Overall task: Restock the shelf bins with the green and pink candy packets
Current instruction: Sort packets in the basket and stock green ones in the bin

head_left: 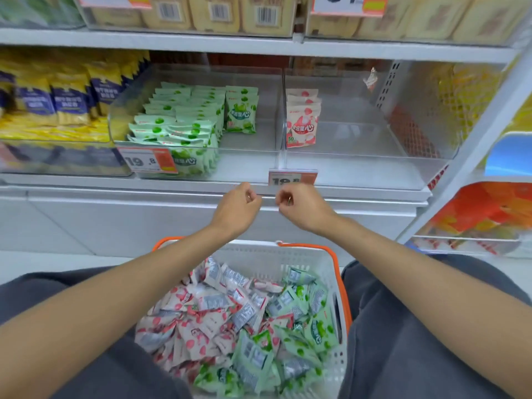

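A white basket (259,256) with orange handles sits between my knees, heaped with pink candy packets (198,321) on the left and green candy packets (305,326) on the right. On the shelf, a clear left bin (247,159) holds rows of green packets (178,122). The clear right bin (359,156) holds a short row of pink packets (302,122) at its left side. My left hand (234,210) and my right hand (302,208) hover side by side just below the bins' front edge, fingers curled, holding nothing that I can see.
Yellow and blue snack bags (54,102) fill the bin to the left. Price tags (292,178) hang on the bin fronts. Boxed goods (216,12) sit on the shelf above. A side rack (483,214) with orange and yellow packs stands at the right.
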Demonstrator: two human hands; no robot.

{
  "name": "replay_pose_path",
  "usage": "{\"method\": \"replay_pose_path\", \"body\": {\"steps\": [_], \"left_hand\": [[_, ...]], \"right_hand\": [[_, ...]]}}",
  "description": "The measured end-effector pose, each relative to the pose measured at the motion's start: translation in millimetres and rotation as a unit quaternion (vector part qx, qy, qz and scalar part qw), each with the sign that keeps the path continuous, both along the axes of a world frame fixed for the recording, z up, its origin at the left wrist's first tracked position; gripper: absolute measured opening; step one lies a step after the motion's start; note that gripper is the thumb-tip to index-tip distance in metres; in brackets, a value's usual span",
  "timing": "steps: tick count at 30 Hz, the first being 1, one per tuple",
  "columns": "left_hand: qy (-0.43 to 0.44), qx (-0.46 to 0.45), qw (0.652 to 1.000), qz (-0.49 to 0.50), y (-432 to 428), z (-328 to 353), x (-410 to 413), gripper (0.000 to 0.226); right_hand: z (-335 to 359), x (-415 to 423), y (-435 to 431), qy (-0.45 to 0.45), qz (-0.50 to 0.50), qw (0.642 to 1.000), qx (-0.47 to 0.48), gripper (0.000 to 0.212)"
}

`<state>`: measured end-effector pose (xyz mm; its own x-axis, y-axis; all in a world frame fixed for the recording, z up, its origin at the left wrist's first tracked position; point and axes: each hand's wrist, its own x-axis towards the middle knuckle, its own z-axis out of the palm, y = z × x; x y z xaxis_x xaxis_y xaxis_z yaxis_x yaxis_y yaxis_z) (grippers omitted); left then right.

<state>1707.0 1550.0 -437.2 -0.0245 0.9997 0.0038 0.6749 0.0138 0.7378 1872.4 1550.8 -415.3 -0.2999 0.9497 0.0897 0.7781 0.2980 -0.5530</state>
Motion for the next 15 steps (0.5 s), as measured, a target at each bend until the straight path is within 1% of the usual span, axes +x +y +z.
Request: {"method": "replay_pose_path", "body": {"steps": [1,3,4,5,6,8,10,11,13,14,15], "left_hand": [[0.04,-0.046,0.998,-0.009,-4.3,-12.1,-15.5,0.014],[0.118,-0.126,0.985,-0.025,-13.6,-36.6,-51.5,0.007],[0.16,-0.151,0.975,-0.035,-18.1,-48.3,-69.1,0.007],[0.22,-0.166,0.96,-0.055,-22.0,-59.7,-84.8,0.015],[0.303,-0.175,0.932,-0.092,-25.0,-68.5,-96.7,0.027],[0.476,-0.156,0.847,-0.178,-29.2,-86.8,-109.9,0.046],[0.586,-0.129,0.763,-0.242,-32.6,-103.9,-112.5,0.049],[0.616,-0.119,0.734,-0.258,-33.2,-112.7,-114.0,0.047],[0.65,-0.108,0.7,-0.274,-32.6,-125.0,-116.4,0.04],[0.658,-0.095,0.691,-0.284,-31.1,-127.0,-116.1,0.036],[0.654,-0.081,0.693,-0.292,-28.1,-128.5,-114.7,0.031]], "right_hand": [[-8.3,-4.3,-7.5,-0.058,0.05,0.995,-0.056,0.017],[-19.9,-9.8,-20.0,-0.161,0.139,0.963,-0.165,0.017],[-24.3,-11.9,-24.4,-0.189,0.16,0.946,-0.21,0.018],[-28.6,-13.6,-27.3,-0.205,0.168,0.933,-0.243,0.02],[-33.0,-15.4,-27.8,-0.22,0.171,0.925,-0.258,0.021],[-39.7,-19.2,-26.9,-0.247,0.173,0.919,-0.254,0.021],[-45.1,-22.0,-23.0,-0.26,0.178,0.917,-0.246,0.021],[-45.8,-22.9,-20.7,-0.264,0.178,0.916,-0.244,0.021],[-46.4,-24.1,-17.1,-0.267,0.175,0.917,-0.239,0.023],[-46.2,-24.6,-15.7,-0.267,0.173,0.918,-0.235,0.024],[-46.1,-24.7,-13.9,-0.267,0.17,0.92,-0.232,0.026]]}}
